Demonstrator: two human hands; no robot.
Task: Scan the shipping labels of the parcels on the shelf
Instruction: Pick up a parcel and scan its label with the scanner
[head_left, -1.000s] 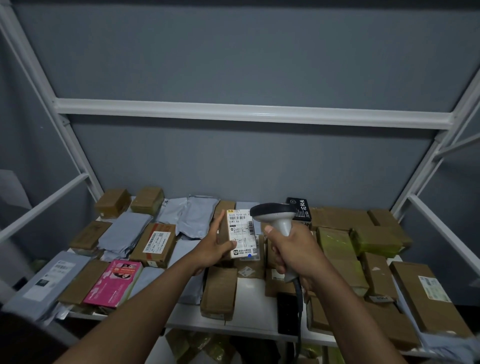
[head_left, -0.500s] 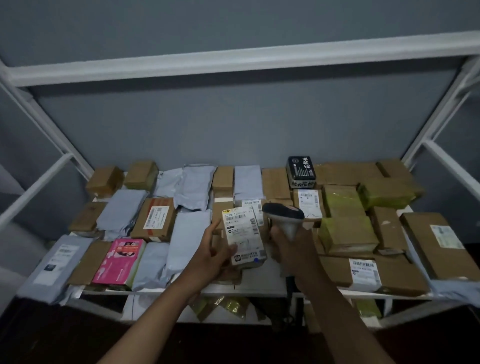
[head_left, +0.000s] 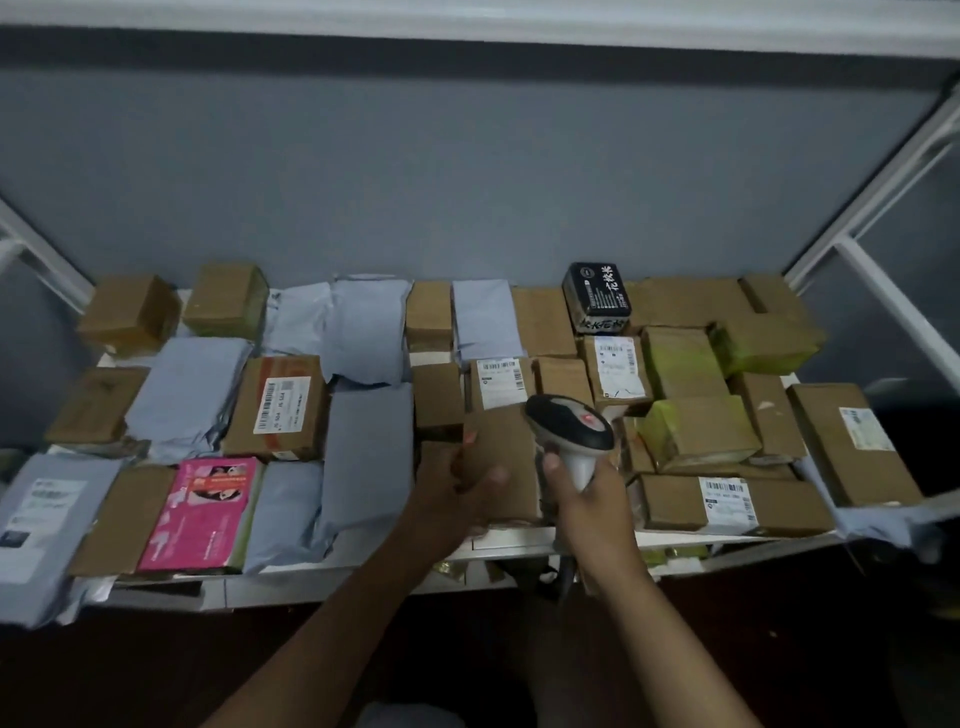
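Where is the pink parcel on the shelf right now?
In the head view the pink parcel lies in the front row, left of centre, between a brown box and a grey mailer.

Grey wall behind the rack, flat and bare, in dim light. White beam runs across the top edge of view. White slanted post at right, with a second white bar branching down from it toward the lower right. Another white slanted post at far left. Dark floor below the front edge, details too dim to make out.
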